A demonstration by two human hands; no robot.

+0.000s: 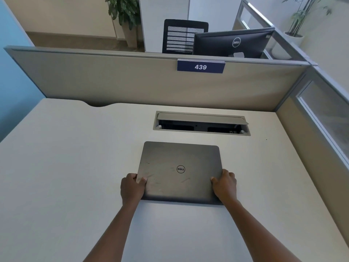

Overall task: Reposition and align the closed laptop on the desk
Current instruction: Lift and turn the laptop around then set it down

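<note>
- Holding the closed Dell laptop (179, 172) by its two side edges, we have both hands on it at the near end of the lid.
- Our left hand (132, 188) forms a grip clenched on the left edge: the thumb lies on top of the lid and the fingers wrap round the side, out of sight beneath.
- Our right hand (224, 184) forms a matching grip on the right edge, thumb on the lid, fingers curled round the side.
- Between the two grips the grey lid shows smudges and its round logo, which sits just beyond the line joining our thumbs.
- The laptop is over the pale tabletop (66, 167); a dark shadow runs under its near edge, and we cannot tell whether that edge rests on the surface or is raised slightly.
- Beyond the grips, past the far edge of the laptop and apart from it, a cable hatch (202, 124) is set into the tabletop with its flap tilted open.
- Farther on stands the grey partition (132, 78), carrying a blue plate marked 439 (200, 66).
- Behind the partition we see the back of a Dell monitor (234, 43) and a black mesh office chair (181, 36).
</note>
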